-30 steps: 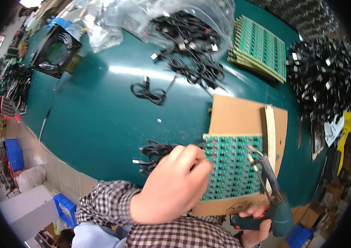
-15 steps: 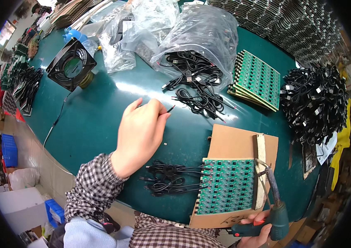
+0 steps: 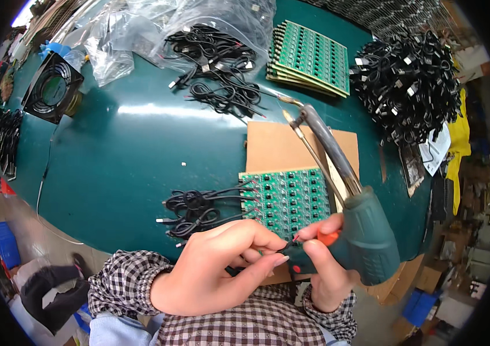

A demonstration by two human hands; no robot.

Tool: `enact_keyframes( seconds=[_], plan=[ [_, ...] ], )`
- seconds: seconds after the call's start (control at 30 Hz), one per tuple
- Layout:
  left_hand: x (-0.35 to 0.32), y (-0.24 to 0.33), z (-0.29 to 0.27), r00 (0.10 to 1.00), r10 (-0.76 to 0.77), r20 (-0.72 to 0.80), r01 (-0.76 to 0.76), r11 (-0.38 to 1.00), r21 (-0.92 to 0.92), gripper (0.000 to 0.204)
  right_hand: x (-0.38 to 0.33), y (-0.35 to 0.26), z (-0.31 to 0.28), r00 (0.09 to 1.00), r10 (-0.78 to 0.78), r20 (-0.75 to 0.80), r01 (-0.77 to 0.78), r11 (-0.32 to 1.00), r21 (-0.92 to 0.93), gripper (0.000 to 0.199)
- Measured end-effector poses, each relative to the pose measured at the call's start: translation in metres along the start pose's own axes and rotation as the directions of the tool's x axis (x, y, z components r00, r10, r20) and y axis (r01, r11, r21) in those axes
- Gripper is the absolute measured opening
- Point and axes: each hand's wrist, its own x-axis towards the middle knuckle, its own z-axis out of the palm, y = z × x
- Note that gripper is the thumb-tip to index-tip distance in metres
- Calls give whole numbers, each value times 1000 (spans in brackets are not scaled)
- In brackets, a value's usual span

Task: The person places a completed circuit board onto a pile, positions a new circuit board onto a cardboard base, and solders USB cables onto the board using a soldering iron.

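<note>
Soldering gun [image 3: 366, 236]: dark green body, orange trigger, long bent metal tip, raised above the green circuit panel [image 3: 288, 199].
Right hand [image 3: 328, 271]: fingers wrapped tight on the gun's grip.
Left hand [image 3: 216, 268]: fingers pinched on a thin black cable [image 3: 282, 248] beside the grip, at the panel's near edge.

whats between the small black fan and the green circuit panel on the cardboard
In the head view, mostly bare teal table lies between the black fan and the green circuit panel; only a bundle of black cables sits at the panel's left edge.
</note>
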Motion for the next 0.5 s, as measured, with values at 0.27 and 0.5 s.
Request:
enact_keyframes(
  seconds=[0.27, 0.5],
  plan=[
    [5, -12, 18, 997, -58, 51, 60, 997, -55, 13, 2, 10, -13, 999, 29, 35, -31, 998, 54, 31],
    [5, -13, 36, 989, -24, -146, 35, 996, 79, 14, 7, 26, -26, 962, -192, 193, 220, 966, -133, 37]
  ],
)
